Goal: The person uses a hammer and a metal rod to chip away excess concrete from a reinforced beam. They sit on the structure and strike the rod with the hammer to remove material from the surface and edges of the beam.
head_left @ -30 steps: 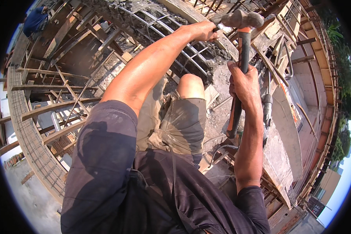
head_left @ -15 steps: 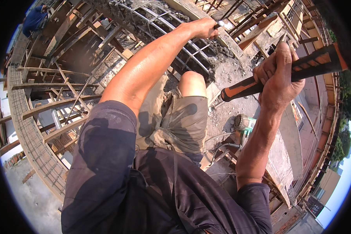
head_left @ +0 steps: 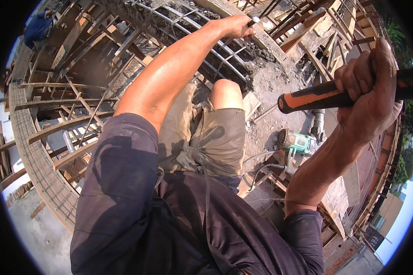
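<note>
My left hand (head_left: 237, 27) reaches far forward, closed round a slim metal chisel (head_left: 254, 20). Its shiny top end sticks out of the fist; the lower end is hidden. On the right, my right hand (head_left: 369, 87) is raised, fingers wrapped round the black and orange handle of a hammer (head_left: 313, 96). The hammer's head lies beyond the dark rim of the picture. Below the left forearm runs a trench with a grid of steel rebar (head_left: 229, 56), with broken concrete (head_left: 266, 85) beside it.
A green breaker-type power tool (head_left: 299, 142) lies right of my knee. Timber planks (head_left: 303, 34) crowd the far right. Wooden beams and braces (head_left: 64, 98) cross an opening on the left. A person in blue (head_left: 39, 28) bends at the far left.
My right hand has swung up and outward to the right with the hammer, uncovering more of the green power tool. The left hand stays almost in place on the chisel.
</note>
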Motion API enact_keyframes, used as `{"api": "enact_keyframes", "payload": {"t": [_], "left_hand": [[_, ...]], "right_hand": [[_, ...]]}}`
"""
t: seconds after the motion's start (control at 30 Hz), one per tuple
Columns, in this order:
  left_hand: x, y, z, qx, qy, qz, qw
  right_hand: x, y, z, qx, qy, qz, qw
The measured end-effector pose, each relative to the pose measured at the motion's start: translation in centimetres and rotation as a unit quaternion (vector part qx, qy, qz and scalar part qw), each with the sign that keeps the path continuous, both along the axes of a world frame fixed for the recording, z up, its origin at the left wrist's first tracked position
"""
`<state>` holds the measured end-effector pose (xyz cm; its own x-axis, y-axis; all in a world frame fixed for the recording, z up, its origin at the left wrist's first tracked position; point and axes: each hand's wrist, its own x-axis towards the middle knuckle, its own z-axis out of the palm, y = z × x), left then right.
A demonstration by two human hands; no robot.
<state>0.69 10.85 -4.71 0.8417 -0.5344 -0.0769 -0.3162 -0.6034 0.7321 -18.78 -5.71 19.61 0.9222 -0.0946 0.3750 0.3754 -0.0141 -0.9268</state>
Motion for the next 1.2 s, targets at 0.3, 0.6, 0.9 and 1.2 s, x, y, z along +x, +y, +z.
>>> {"api": "enact_keyframes", "payload": {"t": [0.3,0.6,0.9,1.2], "left_hand": [[0.7,1.3,-1.3,0.005,-0.012,-0.001,1.0],[0.0,0.8,-0.7,0.001,-0.001,0.002,1.0],[1.4,0.8,-2.1,-0.02,0.002,-0.012,1.0],[1.1,0.2,-1.6,-0.017,0.015,-0.001,1.0]], "right_hand": [[-1.6,0.9,-10.8,-0.173,0.4,0.04,0.899],[1.1,-0.4,-2.3,0.066,0.009,-0.026,0.997],[-0.6,-0.2,-11.6,-0.191,0.369,0.05,0.908],[1.7,0.6,-4.0,0.015,0.004,-0.036,0.999]]}}
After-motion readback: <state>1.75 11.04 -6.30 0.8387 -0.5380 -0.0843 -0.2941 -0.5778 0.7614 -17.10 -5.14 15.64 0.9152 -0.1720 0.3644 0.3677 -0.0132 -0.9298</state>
